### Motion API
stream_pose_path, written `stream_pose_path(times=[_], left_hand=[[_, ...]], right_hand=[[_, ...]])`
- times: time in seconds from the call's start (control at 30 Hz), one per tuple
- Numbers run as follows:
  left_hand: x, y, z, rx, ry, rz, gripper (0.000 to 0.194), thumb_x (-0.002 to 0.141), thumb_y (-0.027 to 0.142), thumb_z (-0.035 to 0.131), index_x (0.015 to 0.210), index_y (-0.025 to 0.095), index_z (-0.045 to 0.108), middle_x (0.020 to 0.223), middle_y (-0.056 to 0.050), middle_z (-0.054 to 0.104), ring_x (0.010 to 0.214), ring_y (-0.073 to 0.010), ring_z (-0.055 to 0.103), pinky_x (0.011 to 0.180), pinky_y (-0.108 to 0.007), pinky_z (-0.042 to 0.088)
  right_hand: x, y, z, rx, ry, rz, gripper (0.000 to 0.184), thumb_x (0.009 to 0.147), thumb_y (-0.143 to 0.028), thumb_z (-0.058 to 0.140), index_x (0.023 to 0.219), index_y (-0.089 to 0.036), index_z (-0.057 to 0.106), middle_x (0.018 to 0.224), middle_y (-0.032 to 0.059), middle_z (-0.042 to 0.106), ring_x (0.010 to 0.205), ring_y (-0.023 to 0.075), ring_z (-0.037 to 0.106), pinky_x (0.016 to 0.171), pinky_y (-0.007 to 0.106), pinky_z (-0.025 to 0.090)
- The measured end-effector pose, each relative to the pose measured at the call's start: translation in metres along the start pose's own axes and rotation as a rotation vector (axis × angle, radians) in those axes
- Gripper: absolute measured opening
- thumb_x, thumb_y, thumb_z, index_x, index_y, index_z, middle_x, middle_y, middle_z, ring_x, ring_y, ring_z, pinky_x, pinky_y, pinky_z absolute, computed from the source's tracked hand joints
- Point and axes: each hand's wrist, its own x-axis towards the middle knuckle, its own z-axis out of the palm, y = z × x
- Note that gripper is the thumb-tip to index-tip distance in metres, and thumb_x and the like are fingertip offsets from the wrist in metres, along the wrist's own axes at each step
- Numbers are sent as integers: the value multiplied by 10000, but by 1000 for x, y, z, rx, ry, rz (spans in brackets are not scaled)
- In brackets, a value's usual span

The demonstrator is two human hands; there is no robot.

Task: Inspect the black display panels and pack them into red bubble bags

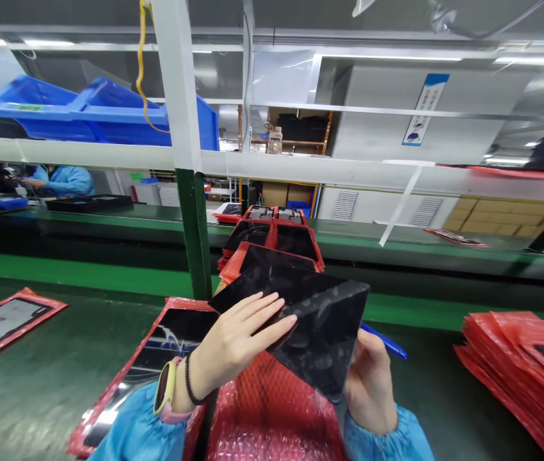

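Note:
A black glass screen panel (320,314) is raised and tilted in front of me, with smudges on its glossy face. My left hand (240,336) lies across its left part, fingers stretched out flat and touching the glass. At the lower right edge, my right hand (370,378) grips the panel; some of its fingers are hidden behind. A blue pen (387,342) sticks out from the same hand. Below the panel is a red bubble-wrap bag (276,410). Another dark panel (157,365) rests on red wrap to the left, partly covered by my left arm.
Red bubble bags (512,365) are stacked at the right. A wrapped panel (8,323) lies far left. More panels in red wrap (296,240) stand ahead, beside a green-and-white post (190,211). Blue bins (99,109) sit on the shelf; a co-worker's blue sleeve (68,181) shows beyond.

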Motion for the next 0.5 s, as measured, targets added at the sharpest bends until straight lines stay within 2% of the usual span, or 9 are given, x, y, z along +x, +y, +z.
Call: stream_pose_path(times=[0.1,0.2,0.3,0.4,0.5], left_hand=[[12,11,-2,-139,43,11,341,897,52,491,1192,147,634,1207,-145,702,1285,-276,538,1087,-497,428],[22,21,-3,-344,91,69,195,868,97,611,1048,129,678,1073,-95,762,1122,-217,660,1090,-396,440],[28,24,0,-556,94,44,121,869,95,620,958,119,698,975,-87,785,1025,-204,704,1013,-327,497],[29,21,4,-799,112,-154,108,873,105,622,922,154,705,927,-79,790,965,-205,728,950,-319,541],[25,16,7,-788,265,-596,131,870,103,628,872,209,705,878,-17,783,816,-140,738,801,-220,577]], right_hand=[[2,0,-1,-48,45,-39,127,575,-271,826,680,-250,758,744,1,782,672,243,740,801,394,595],[4,0,-6,-123,100,-140,185,569,-248,800,749,-256,758,647,-4,759,712,280,744,833,432,581],[6,-1,-18,-129,124,-205,296,542,-265,788,836,-264,758,588,-19,735,675,293,738,792,432,595],[8,-1,-38,-137,136,-282,346,522,-219,802,858,-283,756,651,-37,755,636,246,730,701,342,613],[10,1,-54,-162,116,-364,349,503,-162,843,803,-319,758,711,-58,770,634,203,730,639,255,606]])
